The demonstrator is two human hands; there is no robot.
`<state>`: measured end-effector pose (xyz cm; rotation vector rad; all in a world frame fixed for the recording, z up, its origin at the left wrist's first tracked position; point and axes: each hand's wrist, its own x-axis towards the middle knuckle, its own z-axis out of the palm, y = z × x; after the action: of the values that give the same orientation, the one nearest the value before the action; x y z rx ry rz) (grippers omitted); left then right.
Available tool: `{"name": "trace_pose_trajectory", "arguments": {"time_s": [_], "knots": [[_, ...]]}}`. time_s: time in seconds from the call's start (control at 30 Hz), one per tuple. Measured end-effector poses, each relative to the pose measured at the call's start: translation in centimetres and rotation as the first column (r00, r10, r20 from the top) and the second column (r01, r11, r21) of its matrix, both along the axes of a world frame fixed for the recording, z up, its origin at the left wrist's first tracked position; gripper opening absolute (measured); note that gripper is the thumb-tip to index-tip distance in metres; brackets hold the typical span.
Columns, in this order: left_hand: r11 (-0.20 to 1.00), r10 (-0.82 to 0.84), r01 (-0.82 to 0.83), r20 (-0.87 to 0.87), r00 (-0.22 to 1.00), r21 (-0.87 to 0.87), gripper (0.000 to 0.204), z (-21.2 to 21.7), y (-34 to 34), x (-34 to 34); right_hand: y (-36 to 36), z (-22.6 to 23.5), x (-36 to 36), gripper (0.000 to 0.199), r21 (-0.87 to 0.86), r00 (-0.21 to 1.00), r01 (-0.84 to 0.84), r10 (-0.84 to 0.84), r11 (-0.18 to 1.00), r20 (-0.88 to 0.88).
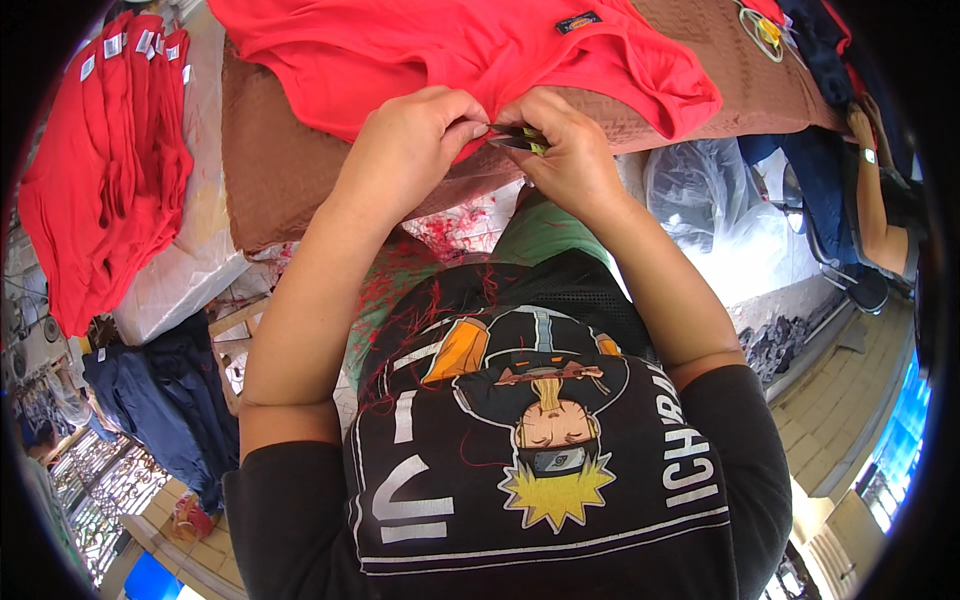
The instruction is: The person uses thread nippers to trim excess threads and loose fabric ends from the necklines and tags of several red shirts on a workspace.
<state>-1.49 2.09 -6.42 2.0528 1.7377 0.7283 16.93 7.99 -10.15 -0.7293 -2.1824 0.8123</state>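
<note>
A red garment (440, 45) lies over the brown cloth-covered table in front of me, a small dark label near its far edge. With fingertips pinched together, my left hand (420, 135) grips the garment's near edge. Wrapped in my right hand (568, 145) are thread snips (518, 138), with dark pointed blades and a yellow-green part showing. The blades point left, toward the pinched fabric and my left fingertips. My two hands almost meet at that edge. Whether the blades touch the fabric or a thread, I cannot make out.
Red garments with white tags (110, 170) hang over a plastic-wrapped stack at left, above dark blue clothing (165, 400). Red thread scraps (460, 225) lie below the table's near edge and on my lap. Clear plastic bags (700, 185) and another person's arm (875, 200) are at right.
</note>
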Motion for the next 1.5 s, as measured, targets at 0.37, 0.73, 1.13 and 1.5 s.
{"name": "trace_pose_trajectory", "arguments": {"time_s": [0.37, 0.73, 1.13, 1.5], "knots": [[0.985, 0.128, -0.090, 0.271, 0.954, -0.148, 0.012, -1.0, 0.1, 0.0, 0.7, 0.7, 0.0, 0.024, 0.011, 0.994, -0.093, 0.092, 0.996, 0.057], [0.983, 0.112, -0.079, 0.203, 0.973, -0.165, 0.013, -0.4, 0.0, 0.0, 3.0, 4.3, 1.0, 0.027, -0.326, 0.950, -0.177, 0.248, 0.929, 0.191], [0.958, 0.199, -0.090, 0.406, 0.892, -0.273, 0.021, -0.6, -0.3, -0.2, 1.6, 0.2, -0.1, 0.023, -0.257, 0.997, -0.077, 0.077, 0.963, -0.010], [0.941, 0.218, -0.059, 0.460, 0.861, -0.334, 0.016, -1.2, 0.7, 0.3, 1.2, -1.0, 0.8, 0.025, 0.094, 0.986, 0.011, -0.027, 0.996, 0.162]]}}
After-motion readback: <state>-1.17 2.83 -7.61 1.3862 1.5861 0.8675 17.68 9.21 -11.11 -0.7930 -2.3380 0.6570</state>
